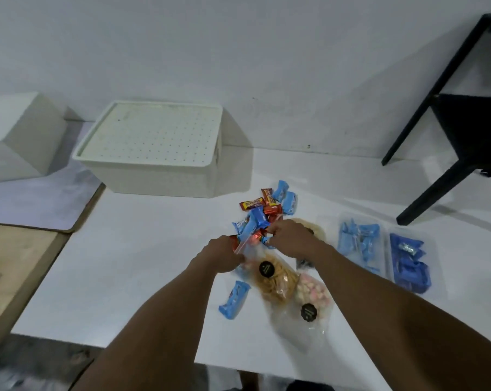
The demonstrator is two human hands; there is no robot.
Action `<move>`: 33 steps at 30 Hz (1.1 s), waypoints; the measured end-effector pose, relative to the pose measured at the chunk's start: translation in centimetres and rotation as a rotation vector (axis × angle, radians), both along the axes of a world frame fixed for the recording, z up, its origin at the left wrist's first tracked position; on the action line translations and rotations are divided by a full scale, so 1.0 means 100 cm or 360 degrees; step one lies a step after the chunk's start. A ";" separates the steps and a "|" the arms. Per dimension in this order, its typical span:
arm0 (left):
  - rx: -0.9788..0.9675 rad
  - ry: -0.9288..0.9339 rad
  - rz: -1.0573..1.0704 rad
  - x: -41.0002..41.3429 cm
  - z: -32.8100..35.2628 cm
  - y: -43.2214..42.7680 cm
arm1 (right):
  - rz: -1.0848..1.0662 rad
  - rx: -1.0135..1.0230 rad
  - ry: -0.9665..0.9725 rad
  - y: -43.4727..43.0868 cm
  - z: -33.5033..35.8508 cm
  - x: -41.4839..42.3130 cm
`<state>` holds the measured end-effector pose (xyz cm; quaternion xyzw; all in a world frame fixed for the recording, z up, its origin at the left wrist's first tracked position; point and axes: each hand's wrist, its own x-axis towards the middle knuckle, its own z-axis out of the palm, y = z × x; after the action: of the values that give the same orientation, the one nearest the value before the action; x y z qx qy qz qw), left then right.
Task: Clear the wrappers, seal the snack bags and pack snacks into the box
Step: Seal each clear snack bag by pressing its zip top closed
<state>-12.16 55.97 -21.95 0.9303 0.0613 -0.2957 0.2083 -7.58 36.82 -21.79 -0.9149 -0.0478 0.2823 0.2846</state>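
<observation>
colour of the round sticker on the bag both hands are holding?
Black. The sticker on the snack bag shows clearly in the head view.

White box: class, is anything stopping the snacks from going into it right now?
Yes: the dotted lid sits on the box, covering its opening. The left hand and right hand grip a snack bag, not the lid.

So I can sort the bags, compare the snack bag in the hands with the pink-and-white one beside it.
The golden snack bag holds yellow-brown pieces; the pink-and-white bag holds pale pink and white lumps. The left hand and right hand pinch the golden snack bag's top edge; the pink-and-white bag lies untouched on the table. Both are clear plastic with a round black label.
</observation>
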 end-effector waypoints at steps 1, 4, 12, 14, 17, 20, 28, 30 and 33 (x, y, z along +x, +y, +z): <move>-0.0018 0.0029 -0.0034 0.003 -0.004 0.000 | 0.0017 0.0016 0.0024 0.004 -0.004 0.003; -0.0013 0.0101 -0.0108 0.012 -0.014 -0.001 | 0.0002 0.0072 0.0127 0.009 -0.012 0.005; -0.0133 0.0330 -0.0146 0.045 -0.006 -0.003 | -0.0059 0.0124 0.0385 0.005 -0.012 0.027; -0.0238 0.0447 -0.0097 0.057 0.007 -0.005 | -0.0079 0.0185 0.0415 0.003 -0.004 0.033; -0.0375 0.0624 -0.0021 0.076 0.031 -0.004 | -0.0010 0.0252 0.0453 -0.004 0.013 0.046; -0.0501 0.0666 0.0045 0.094 0.059 0.002 | 0.0009 0.0371 0.0489 -0.013 0.041 0.065; -0.0833 0.0135 0.0193 0.155 0.144 0.020 | -0.0068 0.0617 0.0200 -0.029 0.145 0.115; -0.0895 0.0029 0.0185 0.164 0.161 0.022 | -0.0096 0.0677 0.0045 -0.030 0.168 0.125; -0.1091 -0.0219 0.0217 0.175 0.190 0.024 | -0.0150 0.0744 -0.0171 -0.037 0.202 0.137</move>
<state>5.30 58.34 -2.98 0.8178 0.0062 -0.2212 0.5312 6.08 33.08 -1.63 -0.8391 -0.0840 0.2008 0.4985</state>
